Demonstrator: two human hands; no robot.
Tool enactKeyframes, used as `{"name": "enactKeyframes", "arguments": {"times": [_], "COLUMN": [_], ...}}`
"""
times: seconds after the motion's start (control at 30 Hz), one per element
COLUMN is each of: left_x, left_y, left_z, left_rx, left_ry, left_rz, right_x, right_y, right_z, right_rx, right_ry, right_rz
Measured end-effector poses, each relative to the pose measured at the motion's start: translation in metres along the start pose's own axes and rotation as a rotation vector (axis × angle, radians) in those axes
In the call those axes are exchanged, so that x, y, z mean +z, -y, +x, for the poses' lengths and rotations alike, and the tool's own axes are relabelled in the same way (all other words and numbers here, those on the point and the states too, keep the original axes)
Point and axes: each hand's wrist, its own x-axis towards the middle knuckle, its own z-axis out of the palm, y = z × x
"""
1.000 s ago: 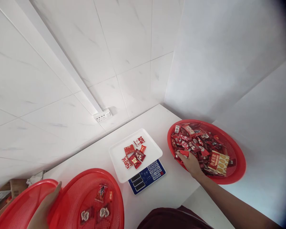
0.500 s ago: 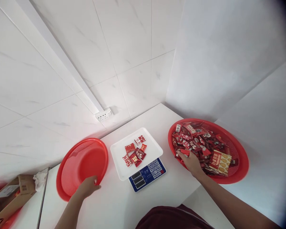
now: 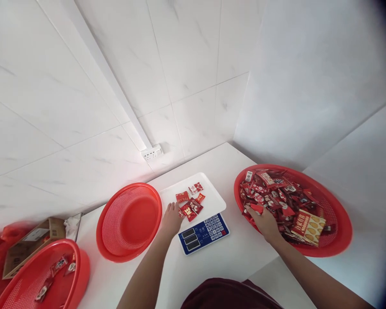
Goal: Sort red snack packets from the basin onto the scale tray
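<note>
Several red wrapped packets lie on the white tray of a weighing scale with a blue keypad. My left hand is over the tray's left edge, beside the packets and partly covering one; its fingers point forward and look apart, with nothing seen in them. At the near left rim of a full red basket, my right hand is closed on a red packet. Many red packets and a yellow-and-red pack fill that basket.
An empty red basket stands left of the scale. Another red basket with a few packets is at the lower left, before a cardboard box. A socket strip is on the tiled wall.
My left hand has moved right, from the empty basket's rim to the tray. My right hand stays at the full basket. The view has shifted left, showing another basket at the lower left.
</note>
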Motion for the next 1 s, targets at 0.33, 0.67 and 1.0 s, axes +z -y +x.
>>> {"name": "enactKeyframes", "arguments": {"times": [0.33, 0.67, 1.0], "left_x": [0.034, -0.005, 0.018], "left_y": [-0.001, 0.045, 0.077], "left_z": [0.008, -0.014, -0.043], "left_rx": [-0.015, -0.370, -0.411], "left_ry": [-0.185, -0.464, 0.001], "left_rz": [0.032, 0.092, 0.008], "right_x": [-0.002, -0.004, -0.005], "right_y": [-0.003, 0.001, 0.000], "right_z": [0.000, -0.002, -0.002], "right_rx": [0.004, -0.020, -0.021], "right_ry": [0.034, 0.030, 0.036], "right_rz": [-0.020, -0.007, -0.005]}}
